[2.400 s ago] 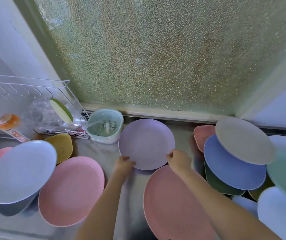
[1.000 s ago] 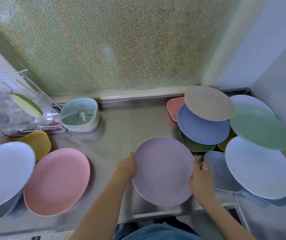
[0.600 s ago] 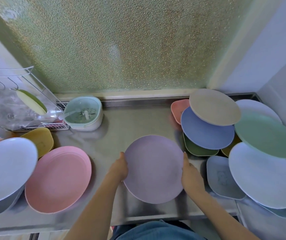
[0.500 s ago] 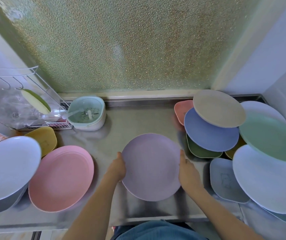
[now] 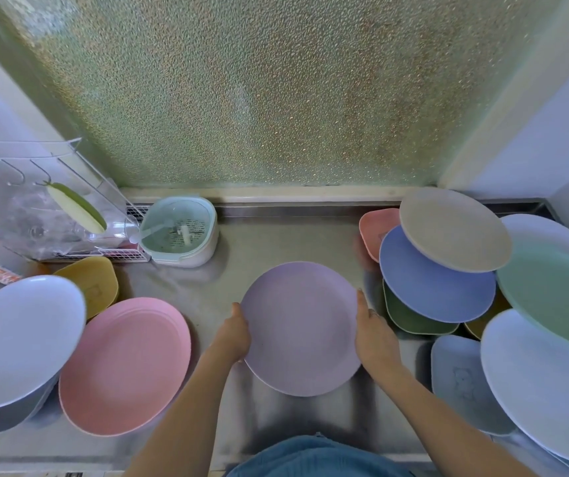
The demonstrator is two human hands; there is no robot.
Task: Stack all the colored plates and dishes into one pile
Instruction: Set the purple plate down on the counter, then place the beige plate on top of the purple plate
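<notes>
between both hands (image 5: 233, 333), purple plate (image 5: 302, 328)

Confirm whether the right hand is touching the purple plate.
Touching. The head view shows the right hand pressed flat against the purple plate's right rim, no gap between them.

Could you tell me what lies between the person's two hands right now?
In the head view, the lilac plate spans between the left hand and right hand.
</notes>
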